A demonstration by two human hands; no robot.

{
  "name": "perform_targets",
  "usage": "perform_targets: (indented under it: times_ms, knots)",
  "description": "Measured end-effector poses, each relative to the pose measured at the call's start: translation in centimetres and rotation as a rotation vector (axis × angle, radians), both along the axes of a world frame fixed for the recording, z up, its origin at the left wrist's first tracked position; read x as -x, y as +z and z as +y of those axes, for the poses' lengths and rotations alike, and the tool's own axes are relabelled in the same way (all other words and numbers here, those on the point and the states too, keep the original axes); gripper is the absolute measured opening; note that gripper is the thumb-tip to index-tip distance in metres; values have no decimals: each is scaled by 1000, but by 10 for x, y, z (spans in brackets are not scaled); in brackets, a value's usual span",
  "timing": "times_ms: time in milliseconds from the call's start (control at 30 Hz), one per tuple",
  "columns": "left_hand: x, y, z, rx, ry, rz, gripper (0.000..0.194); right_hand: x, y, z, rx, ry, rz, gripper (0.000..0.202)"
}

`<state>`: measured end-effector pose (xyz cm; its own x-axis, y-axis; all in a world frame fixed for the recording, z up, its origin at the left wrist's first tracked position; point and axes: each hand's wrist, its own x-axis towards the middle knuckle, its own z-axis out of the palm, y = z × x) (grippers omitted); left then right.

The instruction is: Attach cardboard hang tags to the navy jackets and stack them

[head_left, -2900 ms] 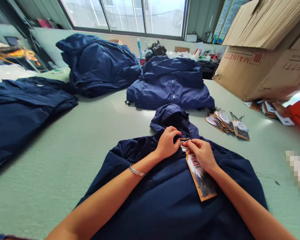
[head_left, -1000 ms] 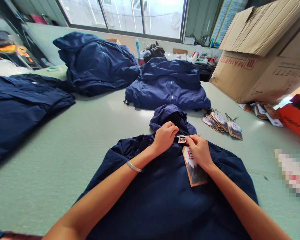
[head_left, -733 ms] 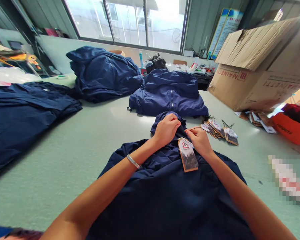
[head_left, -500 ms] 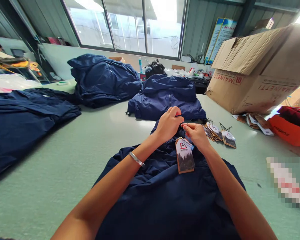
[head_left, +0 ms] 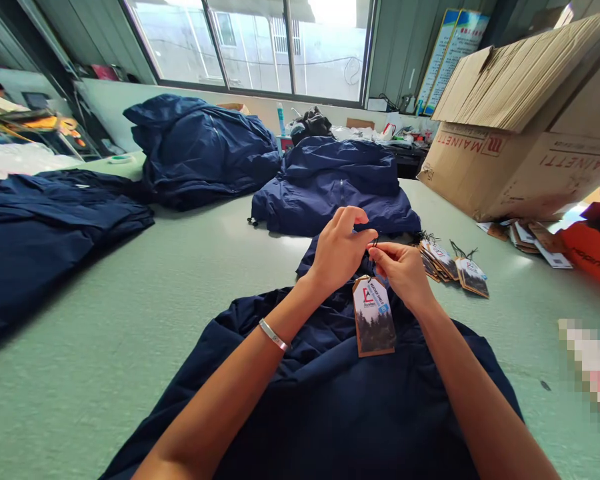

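At the left edge of the frame, folded navy garments (head_left: 50,227) lie on the pale green bench (head_left: 190,267), with a bulging navy heap (head_left: 205,157) at upper left of centre. The hooded jacket (head_left: 350,420) spreads across the lower centre, its neck end towards the middle of the picture, just in front of another folded jacket (head_left: 330,190).

Near the centre, the left hand (head_left: 341,250) is raised above the collar, forefinger and thumb parted by a narrow gap, the thumb tip beside the cord; whether its tucked fingers grip anything cannot be told. Below and slightly right, the printed hang tag (head_left: 374,327) lies face up on the jacket, under a black cord (head_left: 376,244). The right hand (head_left: 399,270) is narrowed, pinching that cord between thumb and fingertip.

Working the cord well seems to call for a firm right pinch close to the loop, so that the left thumb and forefinger can handle it without losing it. A gentle pull should spare the tag's top from tearing, and the jacket's fabric is best kept out of the loop.

Further right sit bunched spare tags (head_left: 437,261), then a large cardboard box (head_left: 525,153) at upper right.
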<state>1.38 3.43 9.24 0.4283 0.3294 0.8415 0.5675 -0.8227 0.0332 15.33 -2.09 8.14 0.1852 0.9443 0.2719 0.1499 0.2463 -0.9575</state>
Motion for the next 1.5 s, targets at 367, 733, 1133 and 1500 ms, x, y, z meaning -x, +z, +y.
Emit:
perform_targets:
  times_ms: [367,733,1133,1500]
  knots:
    - [1,3,-1,-45,-48,-20,21,-3,2,-2,-64,-35,-93,30]
    - [-3,5,-6,132,-94,-138,20,-3,2,-1,-16,-9,-55,29]
    - [-31,-47,-11,1054,-430,-650,15,-13,-6,7,107,-80,251,26]
    - [-31,-66,-14,990,-363,-640,16,-20,-15,14,155,-106,309,34]
